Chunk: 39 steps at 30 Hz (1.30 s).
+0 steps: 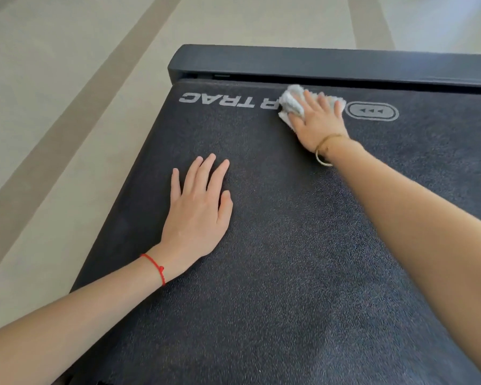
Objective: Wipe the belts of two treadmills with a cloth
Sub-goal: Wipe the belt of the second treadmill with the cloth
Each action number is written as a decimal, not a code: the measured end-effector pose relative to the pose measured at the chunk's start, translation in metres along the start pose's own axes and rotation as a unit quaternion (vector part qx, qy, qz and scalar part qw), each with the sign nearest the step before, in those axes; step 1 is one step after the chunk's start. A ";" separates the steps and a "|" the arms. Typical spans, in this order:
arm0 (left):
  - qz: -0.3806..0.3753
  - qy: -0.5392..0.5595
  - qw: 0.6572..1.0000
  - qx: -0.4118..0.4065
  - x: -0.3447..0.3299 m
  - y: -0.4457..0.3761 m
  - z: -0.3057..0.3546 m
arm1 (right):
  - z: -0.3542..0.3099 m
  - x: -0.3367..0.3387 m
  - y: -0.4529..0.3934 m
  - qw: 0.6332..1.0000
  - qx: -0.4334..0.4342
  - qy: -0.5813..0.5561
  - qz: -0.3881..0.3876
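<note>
The right hand (318, 122), fingers straight, presses a white cloth (290, 104) flat on the dark treadmill belt (289, 245) in the upper centre of the frame, just below the black end cover (317, 63) and beside the printed lettering (217, 98). The left hand (199, 209) lies flat, fingers extended, on the belt at centre left. Pale floor (53, 107) fills the upper left.

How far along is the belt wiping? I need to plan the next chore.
Done: cannot tell, no wiped patch shows. In hand: the right hand presses the cloth on the belt near the end rail; the left hand rests flat. Left: unclear; no second treadmill in view.
</note>
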<state>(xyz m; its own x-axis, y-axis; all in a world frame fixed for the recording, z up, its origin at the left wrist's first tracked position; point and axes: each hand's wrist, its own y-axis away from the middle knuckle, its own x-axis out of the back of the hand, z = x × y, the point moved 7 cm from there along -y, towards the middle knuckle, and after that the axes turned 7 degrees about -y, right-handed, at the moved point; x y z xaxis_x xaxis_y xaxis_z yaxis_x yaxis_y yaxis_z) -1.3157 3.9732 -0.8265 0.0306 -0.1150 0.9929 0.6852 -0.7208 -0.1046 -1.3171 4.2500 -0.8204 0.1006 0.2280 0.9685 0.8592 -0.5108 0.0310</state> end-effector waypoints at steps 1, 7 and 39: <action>0.001 -0.001 1.000 0.001 0.000 0.000 0.000 | -0.005 0.000 -0.013 1.000 -0.011 -0.007 -0.003; 0.003 -0.009 1.000 0.003 -0.001 -0.002 -0.002 | -0.108 -0.026 -0.037 0.991 0.132 0.001 -0.032; 0.015 0.018 1.000 0.002 0.004 0.001 0.000 | -0.034 -0.010 0.263 0.989 0.141 -0.014 -0.044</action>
<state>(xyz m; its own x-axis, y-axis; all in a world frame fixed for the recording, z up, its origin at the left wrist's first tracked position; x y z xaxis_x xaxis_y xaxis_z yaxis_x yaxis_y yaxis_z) -1.3145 3.9721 -0.8225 0.0251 -0.1612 0.9866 0.6870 -0.7142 -0.1342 -1.1091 4.0855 -0.8132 0.0291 0.2870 0.9575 0.9705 -0.2376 0.0418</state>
